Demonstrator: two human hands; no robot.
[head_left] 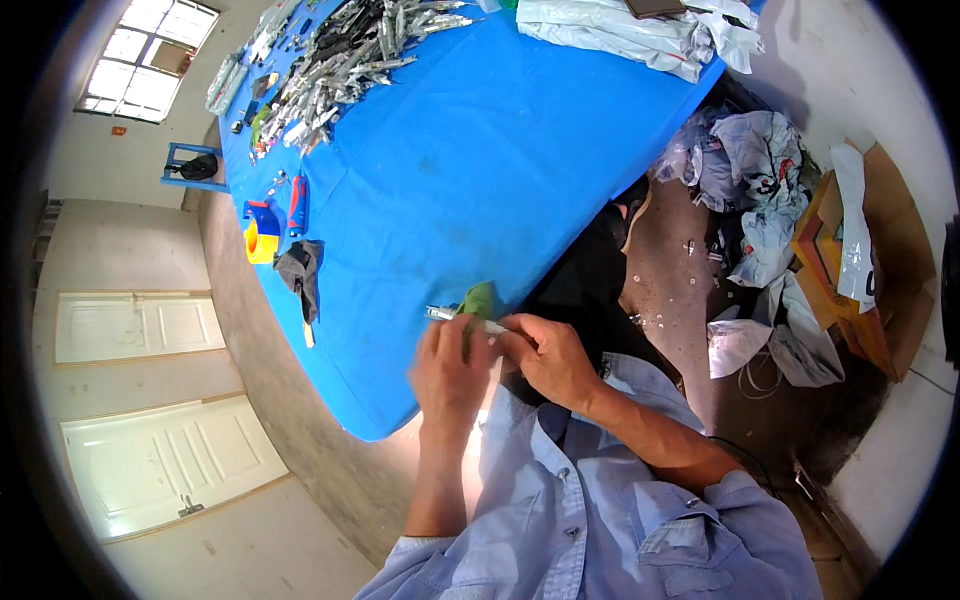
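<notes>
My left hand (450,360), smeared by motion, is closed around a green cloth (479,298) over the near edge of the table. A slim silver and white piece (438,313) sticks out past the cloth on the left; its exact kind is unclear. My right hand (552,362) pinches the white end (494,327) on the other side, close beside the left fingers. The cloth and the fingers hide the middle of the piece.
The blue-covered table (430,180) bears a pile of slim silver pieces (335,75), a red and blue tool (298,205), a yellow and blue holder (262,235) and a dark grey cloth (299,274). Crumpled plastic bags (755,170) and a cardboard box (880,260) stand at right.
</notes>
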